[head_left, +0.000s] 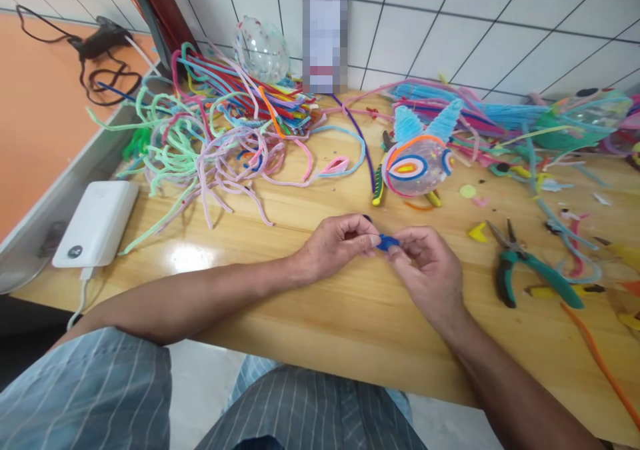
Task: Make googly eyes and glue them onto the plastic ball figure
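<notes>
Between my hands, above the wooden table (320, 317), is a small dark blue fuzzy piece (387, 242). My left hand (343, 245) pinches its left end, and my right hand (430, 263) pinches its right end. Part of the piece is hidden by the fingertips. Just beyond my hands sits a clear ball (419, 170) with two light blue fuzzy ears (427, 122), an orange band and ringed eye shapes in blue, white, pink and yellow. Yellow-green handles (379, 185) of a tool stick out beside it.
Green-handled pliers (517, 263) lie open at the right, near an orange pipe cleaner (600, 363). Tangled pipe cleaners (200, 143) cover the back left. A white power bank (95, 223) lies at the left edge. A blurred phone (325, 37) leans on the tiled wall.
</notes>
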